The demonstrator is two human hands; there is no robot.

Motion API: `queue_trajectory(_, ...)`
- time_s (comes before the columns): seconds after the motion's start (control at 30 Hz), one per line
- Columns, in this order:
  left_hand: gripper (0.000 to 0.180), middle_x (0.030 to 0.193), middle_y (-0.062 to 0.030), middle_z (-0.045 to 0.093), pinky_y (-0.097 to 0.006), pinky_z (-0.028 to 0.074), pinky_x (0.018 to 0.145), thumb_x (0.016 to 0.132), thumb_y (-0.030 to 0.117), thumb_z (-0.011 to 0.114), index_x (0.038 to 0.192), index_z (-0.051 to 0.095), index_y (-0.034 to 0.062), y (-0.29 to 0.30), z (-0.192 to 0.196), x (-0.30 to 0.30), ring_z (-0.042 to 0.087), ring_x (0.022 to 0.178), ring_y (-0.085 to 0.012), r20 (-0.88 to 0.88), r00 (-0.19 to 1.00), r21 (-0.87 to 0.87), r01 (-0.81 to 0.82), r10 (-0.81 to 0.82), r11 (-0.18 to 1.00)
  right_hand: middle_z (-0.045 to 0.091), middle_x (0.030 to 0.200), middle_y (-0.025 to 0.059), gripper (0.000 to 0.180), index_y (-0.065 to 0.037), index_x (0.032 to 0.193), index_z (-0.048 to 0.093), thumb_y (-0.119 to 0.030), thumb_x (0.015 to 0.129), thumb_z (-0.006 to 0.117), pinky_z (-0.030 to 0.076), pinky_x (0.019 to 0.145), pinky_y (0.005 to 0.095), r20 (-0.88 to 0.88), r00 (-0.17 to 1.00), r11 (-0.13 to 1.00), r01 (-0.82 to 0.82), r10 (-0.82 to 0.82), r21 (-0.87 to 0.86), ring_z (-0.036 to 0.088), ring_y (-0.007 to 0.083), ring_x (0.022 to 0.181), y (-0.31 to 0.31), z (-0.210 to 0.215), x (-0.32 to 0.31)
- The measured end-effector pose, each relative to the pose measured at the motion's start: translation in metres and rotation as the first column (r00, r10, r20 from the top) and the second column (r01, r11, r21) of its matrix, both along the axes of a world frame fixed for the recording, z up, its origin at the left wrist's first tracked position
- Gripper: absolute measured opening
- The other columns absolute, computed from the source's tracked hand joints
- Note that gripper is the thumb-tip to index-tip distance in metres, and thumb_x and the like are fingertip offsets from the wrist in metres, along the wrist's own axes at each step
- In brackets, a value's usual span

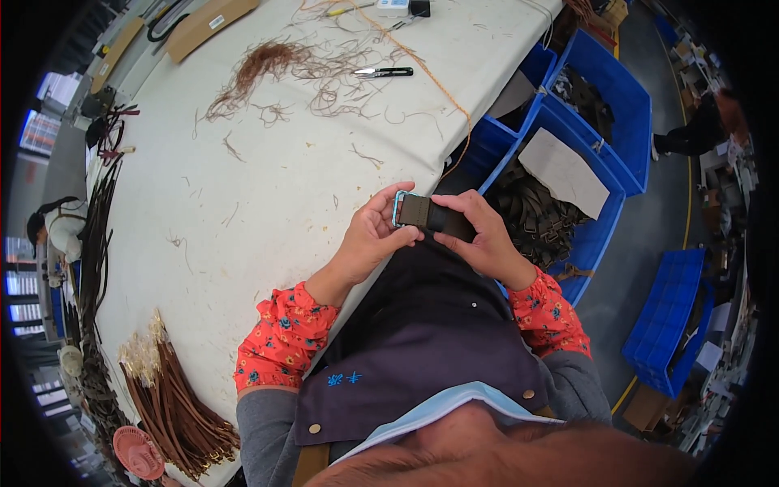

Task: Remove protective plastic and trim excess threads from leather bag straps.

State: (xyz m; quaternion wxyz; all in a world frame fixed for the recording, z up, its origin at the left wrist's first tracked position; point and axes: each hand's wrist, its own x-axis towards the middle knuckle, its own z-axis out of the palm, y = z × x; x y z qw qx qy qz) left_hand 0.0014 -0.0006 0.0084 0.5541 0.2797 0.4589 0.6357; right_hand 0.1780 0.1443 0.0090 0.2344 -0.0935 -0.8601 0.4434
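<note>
Between both hands, over the table's right edge, is an olive-brown webbing belt (415, 212) with a rectangular buckle (397, 213) edged in light blue. My left hand (365, 242) is closed on the buckle end, its thumb along the lower side and fingers around the far side. My right hand (487, 239) pinches the belt to the right of a dark band across it, thumb below and fingers above. The rest of the belt is hidden behind my right hand.
The white table (268, 211) carries a heap of brown thread ends (268, 65), black-handled thread snips (385, 72) and an orange cord (442, 85). Bundled brown straps (178, 398) lie near left by a pink fan (138, 453). Blue crates (610, 231) with webbing stand right.
</note>
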Motion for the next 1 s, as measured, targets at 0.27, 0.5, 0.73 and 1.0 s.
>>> queue_trajectory(0.27,0.022,0.08,-0.0081,0.067,-0.023,0.048,0.058,0.103,0.024,0.057,0.106,0.059,0.0021,-0.003,-0.018,-0.006,0.061,0.062,-0.0101,-0.137,0.99,-0.036,-0.024,0.019,0.999,0.067,0.072,0.0024,0.039,-0.003,0.091,0.062,-0.038,0.105,0.05,0.045,0.054,0.0217,0.233,0.945,0.831,-0.068,0.232,-0.552,0.058,0.0074,0.057,0.01,0.003,0.005)
queue_trajectory(0.5,0.03,0.078,-0.0077,0.066,-0.022,0.048,0.058,0.105,0.033,0.053,0.097,0.058,0.0041,-0.002,-0.014,-0.007,0.06,0.061,-0.01,-0.073,0.997,-0.022,-0.011,0.01,1.0,0.069,0.075,0.0058,0.048,0.0,0.103,0.066,-0.044,0.105,0.047,0.048,0.055,0.0199,0.185,0.933,0.656,-0.068,0.308,-0.752,0.061,0.0081,0.057,0.007,-0.001,0.005)
queue_trajectory(0.73,0.03,0.081,-0.0085,0.066,-0.023,0.049,0.058,0.105,0.033,0.053,0.096,0.057,0.0047,-0.002,-0.009,-0.009,0.06,0.061,-0.0117,0.011,1.0,-0.031,-0.004,0.004,1.0,0.069,0.076,0.0073,0.051,0.001,0.109,0.066,-0.046,0.105,0.047,0.048,0.056,0.0212,0.146,0.932,0.577,-0.078,0.332,-0.813,0.062,0.0097,0.057,0.005,-0.003,0.004)
queue_trajectory(1.0,0.029,0.08,-0.0085,0.066,-0.023,0.048,0.057,0.105,0.033,0.053,0.098,0.057,0.0049,-0.004,-0.009,-0.008,0.06,0.06,-0.012,0.041,0.999,-0.042,-0.008,0.009,0.999,0.07,0.08,0.0083,0.05,0.001,0.112,0.065,-0.045,0.105,0.045,0.049,0.057,0.0223,0.138,0.923,0.564,-0.096,0.358,-0.82,0.063,0.0112,0.061,0.005,-0.001,0.005)
